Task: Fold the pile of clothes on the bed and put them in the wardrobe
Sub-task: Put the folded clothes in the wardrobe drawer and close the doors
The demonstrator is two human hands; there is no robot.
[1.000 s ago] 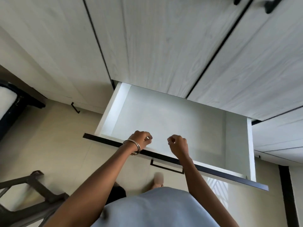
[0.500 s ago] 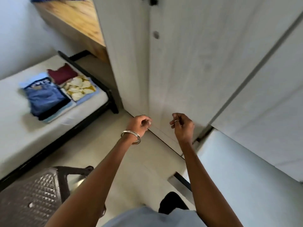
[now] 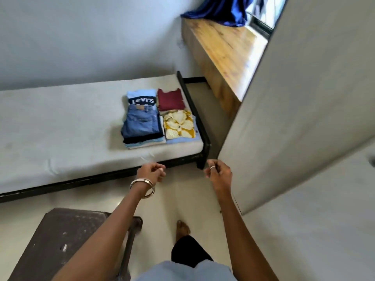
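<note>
Two stacks of folded clothes lie at the right end of the bed [image 3: 60, 128]. The left stack has blue jeans [image 3: 141, 123] on top of a light blue printed shirt [image 3: 142, 96]. The right stack shows a maroon top [image 3: 170, 99] and a yellow-and-white patterned garment [image 3: 179, 126]. My left hand [image 3: 151, 171], with bangles at the wrist, is loosely curled and holds nothing. My right hand [image 3: 219, 173], wearing a ring, is curled the same way. Both hover over the floor in front of the bed's corner. The grey wardrobe [image 3: 304, 98] fills the right side.
A dark plastic stool [image 3: 67, 240] stands at the lower left beside my left arm. A wooden ledge [image 3: 229, 49] with a blue curtain [image 3: 221, 11] runs behind the bed's end. Beige floor lies between bed and wardrobe, with my foot [image 3: 182, 228] on it.
My view has swung left from the open wardrobe drawer to the bed and its folded stacks. Both hands left the drawer front and stay curled and empty in front of me.
</note>
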